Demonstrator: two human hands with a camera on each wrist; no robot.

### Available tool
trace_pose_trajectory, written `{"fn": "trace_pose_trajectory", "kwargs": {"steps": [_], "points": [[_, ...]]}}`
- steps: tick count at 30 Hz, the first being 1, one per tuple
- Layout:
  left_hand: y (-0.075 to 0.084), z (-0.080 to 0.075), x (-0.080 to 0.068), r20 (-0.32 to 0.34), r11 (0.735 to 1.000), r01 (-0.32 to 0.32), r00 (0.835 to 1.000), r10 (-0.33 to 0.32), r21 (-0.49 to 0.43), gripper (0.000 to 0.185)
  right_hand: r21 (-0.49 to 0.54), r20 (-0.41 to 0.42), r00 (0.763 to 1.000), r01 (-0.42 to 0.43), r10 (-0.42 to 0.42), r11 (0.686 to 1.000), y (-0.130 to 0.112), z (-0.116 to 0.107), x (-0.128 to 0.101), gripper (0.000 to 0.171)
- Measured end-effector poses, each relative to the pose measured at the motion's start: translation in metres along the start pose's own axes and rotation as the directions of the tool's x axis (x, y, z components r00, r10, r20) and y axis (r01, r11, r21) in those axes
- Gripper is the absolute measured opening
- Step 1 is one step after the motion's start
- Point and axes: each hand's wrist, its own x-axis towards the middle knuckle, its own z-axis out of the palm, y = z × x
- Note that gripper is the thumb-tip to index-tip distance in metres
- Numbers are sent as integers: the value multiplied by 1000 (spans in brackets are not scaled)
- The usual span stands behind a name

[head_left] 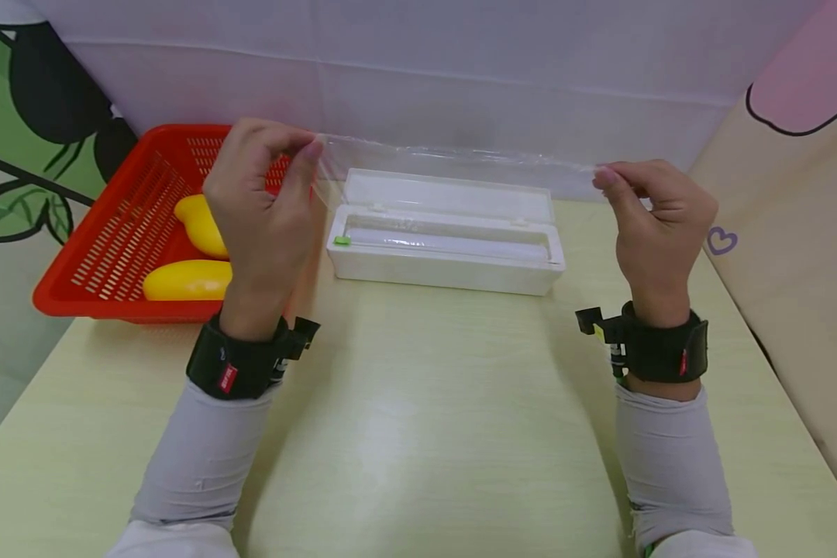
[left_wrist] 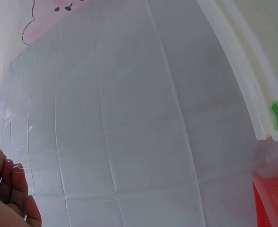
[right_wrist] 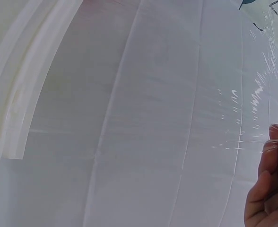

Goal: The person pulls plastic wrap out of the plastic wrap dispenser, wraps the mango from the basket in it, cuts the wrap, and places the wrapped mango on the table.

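A sheet of clear plastic wrap (head_left: 460, 155) stretches between the two raised hands. My left hand (head_left: 265, 201) pinches one corner between thumb and fingers, and my right hand (head_left: 659, 213) pinches the opposite corner. Below and behind the sheet sits a long white plastic-wrap dispenser box (head_left: 446, 267) with its lid (head_left: 453, 198) tipped back. Inside it lies a roll (head_left: 453, 244), and a small green slider (head_left: 342, 241) shows at the left end. In the left wrist view, fingers (left_wrist: 18, 182) grip the film's edge; the right wrist view shows creases in the film near the fingertips (right_wrist: 270, 145).
At the left stands a red plastic basket (head_left: 139, 311) with a yellow lemon-like fruit (head_left: 202, 226) and a longer yellow fruit (head_left: 187, 280), partly behind my left hand. A pale cloth (head_left: 530, 70) hangs behind the wooden table (head_left: 432, 426).
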Motion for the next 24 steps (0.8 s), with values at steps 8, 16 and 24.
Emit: {"fn": "trace_pose_trajectory", "kwargs": {"steps": [8,16,24], "points": [[4,-2,1,-18,1000,-3,1000,2,-9,18,8,-23,1000,14,-14,1000,-3,-1,1,8],[7,-4,1,-48,1000,-14,999,13,-11,19,22,-53,998,18,-17,1000,-11,-2,1,9],[9,-4,1,-71,1000,-29,997,28,-7,17,14,-89,996,25,-23,1000,-18,-3,1,9]]}}
